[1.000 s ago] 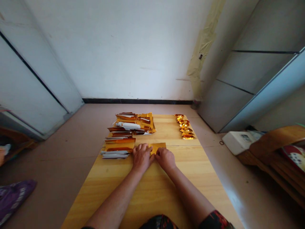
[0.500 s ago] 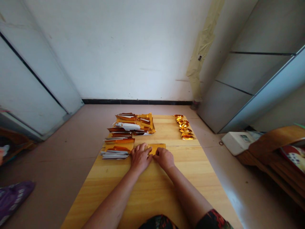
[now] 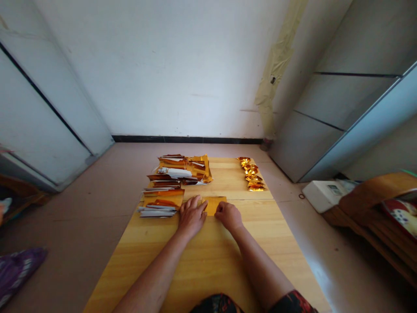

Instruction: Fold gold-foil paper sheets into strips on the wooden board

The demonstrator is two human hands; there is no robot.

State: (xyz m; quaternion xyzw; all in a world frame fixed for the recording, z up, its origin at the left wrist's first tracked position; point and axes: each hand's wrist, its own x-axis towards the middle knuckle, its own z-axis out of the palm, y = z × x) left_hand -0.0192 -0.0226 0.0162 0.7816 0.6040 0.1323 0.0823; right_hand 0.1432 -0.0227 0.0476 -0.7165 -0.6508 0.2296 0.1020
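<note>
A small sheet of gold foil paper (image 3: 212, 206) lies flat on the wooden table (image 3: 208, 248) between my hands. My left hand (image 3: 192, 214) rests open on its left side, fingers stretched out and thumb along the paper. On the right, my right hand (image 3: 230, 214) is closed, its curled fingertips pinched at the sheet's near right part. How much paper sits inside those fingers is hidden. Just left of my left hand are stacks of gold and white paper sheets (image 3: 164, 202). A further pile of gold foil papers (image 3: 195, 169) lies behind them.
Folded shiny gold pieces (image 3: 252, 174) stand in a row at the table's far right. Beyond the table is a white wall (image 3: 182, 78); a grey cabinet (image 3: 325, 113) stands to the right. A white box (image 3: 321, 195) and a purple bag (image 3: 21, 271) are off to the sides.
My right hand has slid a little to the right along the gold paper, uncovering more of its near edge. My left hand has stayed almost still.
</note>
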